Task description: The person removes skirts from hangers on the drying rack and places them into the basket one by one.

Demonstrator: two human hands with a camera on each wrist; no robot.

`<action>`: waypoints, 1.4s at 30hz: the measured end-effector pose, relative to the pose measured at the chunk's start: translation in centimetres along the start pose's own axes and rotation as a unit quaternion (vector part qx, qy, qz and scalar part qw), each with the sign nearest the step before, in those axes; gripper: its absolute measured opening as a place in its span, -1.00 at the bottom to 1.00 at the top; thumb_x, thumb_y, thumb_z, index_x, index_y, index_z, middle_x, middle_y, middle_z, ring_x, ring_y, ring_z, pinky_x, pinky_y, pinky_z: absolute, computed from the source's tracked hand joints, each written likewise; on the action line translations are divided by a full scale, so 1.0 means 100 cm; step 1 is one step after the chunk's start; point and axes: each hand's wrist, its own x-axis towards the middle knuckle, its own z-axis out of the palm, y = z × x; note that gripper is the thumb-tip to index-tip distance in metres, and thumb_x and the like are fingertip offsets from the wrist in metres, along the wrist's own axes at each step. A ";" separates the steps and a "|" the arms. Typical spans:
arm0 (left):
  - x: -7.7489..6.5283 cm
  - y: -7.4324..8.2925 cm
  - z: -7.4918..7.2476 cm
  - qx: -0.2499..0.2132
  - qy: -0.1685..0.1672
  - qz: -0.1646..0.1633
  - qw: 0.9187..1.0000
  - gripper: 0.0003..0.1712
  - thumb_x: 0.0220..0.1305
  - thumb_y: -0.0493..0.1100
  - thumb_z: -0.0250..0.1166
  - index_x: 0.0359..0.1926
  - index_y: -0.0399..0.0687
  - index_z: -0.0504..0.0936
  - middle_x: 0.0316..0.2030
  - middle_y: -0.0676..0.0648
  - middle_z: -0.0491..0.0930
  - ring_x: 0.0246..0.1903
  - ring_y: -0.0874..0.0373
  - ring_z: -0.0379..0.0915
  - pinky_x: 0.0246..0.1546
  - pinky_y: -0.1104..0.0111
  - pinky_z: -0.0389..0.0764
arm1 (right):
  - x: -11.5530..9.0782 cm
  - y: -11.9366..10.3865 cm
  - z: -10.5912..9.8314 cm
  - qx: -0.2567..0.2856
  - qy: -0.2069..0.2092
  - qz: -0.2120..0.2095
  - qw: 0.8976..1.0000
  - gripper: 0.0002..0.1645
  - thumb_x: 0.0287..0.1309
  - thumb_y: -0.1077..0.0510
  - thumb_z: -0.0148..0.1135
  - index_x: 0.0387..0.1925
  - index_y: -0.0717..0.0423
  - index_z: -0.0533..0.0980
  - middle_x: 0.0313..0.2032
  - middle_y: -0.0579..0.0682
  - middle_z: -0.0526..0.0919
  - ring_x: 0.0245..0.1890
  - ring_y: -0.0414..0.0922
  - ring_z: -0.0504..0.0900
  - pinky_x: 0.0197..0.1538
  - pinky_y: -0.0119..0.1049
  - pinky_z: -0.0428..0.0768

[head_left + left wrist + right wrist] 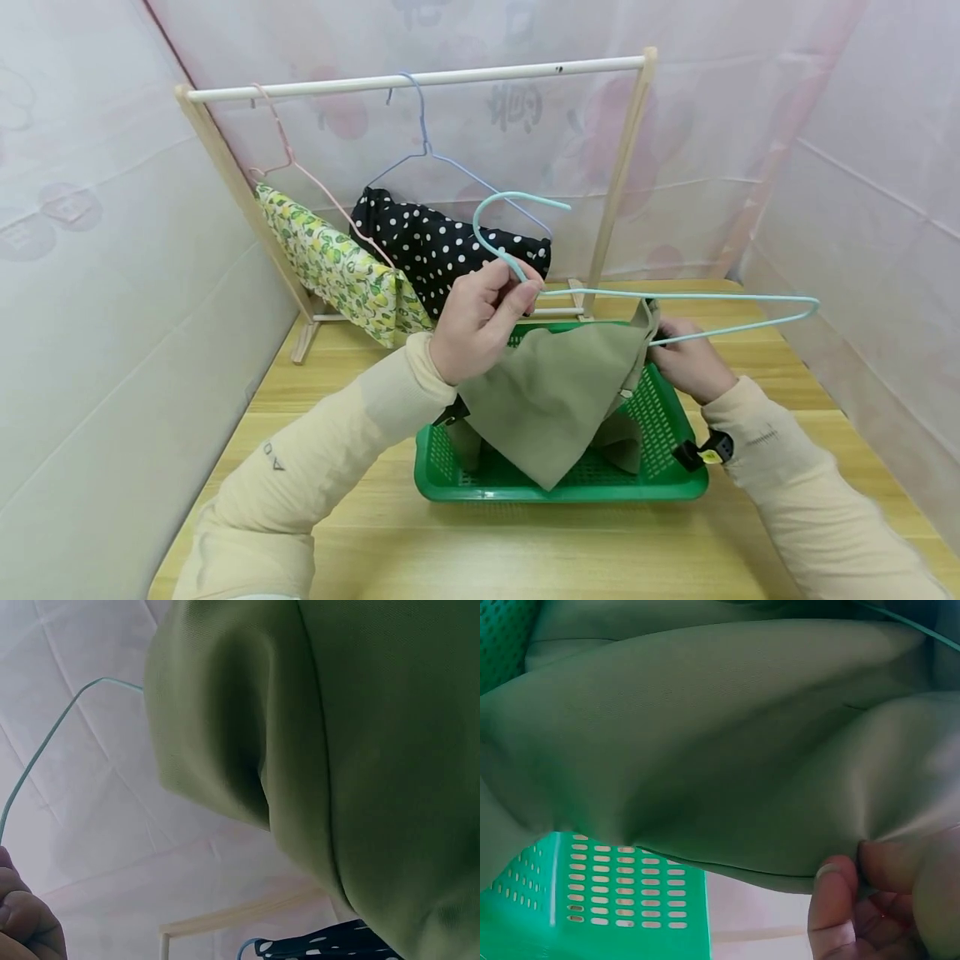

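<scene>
Past the lemon-print cloth (337, 260) and polka-dot cloth (442, 247) on the rack (495, 75), the left grip (482, 321) pinches a mint hanger (675, 295) below its hook, the olive garment (558, 379) hangs over a green basket (562, 493) on the worktop (450, 550), and the right grip (692, 358) pinches that garment's fabric.

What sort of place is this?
It looks like a small indoor booth set up for hanging clothes, perhaps staged rather than a real laundry room: a rack and a basket stand on a table, with pale sheets around it.
</scene>
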 end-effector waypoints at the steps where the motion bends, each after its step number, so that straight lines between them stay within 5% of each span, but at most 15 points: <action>1: 0.000 0.000 0.001 0.001 0.000 0.001 1.000 -0.90 0.29 -0.54 0.09 -0.30 -0.36 0.49 -0.54 -0.09 0.44 -0.61 0.22 0.27 -0.55 0.38 0.38 | 0.000 0.001 0.000 -0.005 -0.006 0.003 1.000 -0.73 0.41 0.29 -0.10 -0.20 0.15 0.56 -0.41 0.06 0.61 -0.64 -0.10 0.42 -0.51 -0.28 0.42; 6: 0.000 0.000 0.001 0.001 0.006 0.010 1.000 -0.89 0.27 -0.57 0.08 -0.30 -0.38 0.47 -0.53 -0.11 0.44 -0.58 0.19 0.30 -0.52 0.37 0.41 | 0.004 0.007 0.002 -0.014 -0.024 0.011 1.000 -0.76 0.40 0.33 -0.08 -0.24 0.23 0.55 -0.43 0.08 0.60 -0.51 0.01 0.50 -0.44 -0.25 0.47; 13: 0.000 0.001 0.003 -0.010 0.008 0.018 1.000 -0.91 0.31 -0.54 0.06 -0.30 -0.38 0.46 -0.53 -0.12 0.43 -0.58 0.21 0.28 -0.54 0.38 0.41 | 0.004 0.015 0.002 0.037 -0.069 0.023 0.997 -0.77 0.44 0.20 -0.04 -0.31 0.20 0.49 -0.53 0.11 0.46 -0.58 -0.06 0.35 -0.47 -0.21 0.40; 20: 0.001 0.002 0.004 -0.018 0.011 0.020 1.000 -0.91 0.38 -0.45 0.04 -0.29 -0.41 0.46 -0.53 -0.13 0.44 -0.59 0.21 0.27 -0.56 0.38 0.39 | 0.003 0.016 0.001 0.029 -0.088 0.050 0.994 -0.75 0.43 0.22 -0.01 -0.34 0.31 0.49 -0.50 0.09 0.54 -0.50 -0.06 0.47 -0.38 -0.18 0.53; 33: 0.000 0.002 0.002 -0.028 0.024 0.025 0.999 -0.57 0.49 -0.06 -0.01 -0.30 -0.41 0.46 -0.50 -0.15 0.47 -0.58 0.21 0.30 -0.56 0.37 0.39 | 0.001 0.019 -0.004 0.002 -0.134 0.094 0.987 -0.77 0.43 0.20 -0.01 -0.15 0.28 0.51 -0.39 0.14 0.59 -0.39 -0.03 0.58 -0.28 -0.18 0.59; 42: -0.006 -0.005 -0.006 -0.047 0.053 -0.006 0.997 -0.76 0.47 -0.27 0.00 -0.22 -0.45 0.45 -0.46 -0.20 0.46 -0.60 0.11 0.26 -0.58 0.37 0.34 | 0.000 0.019 -0.007 -0.008 -0.171 0.107 0.979 -0.75 0.41 0.27 -0.02 -0.03 0.37 0.47 -0.34 0.13 0.62 -0.38 -0.03 0.60 -0.30 -0.17 0.60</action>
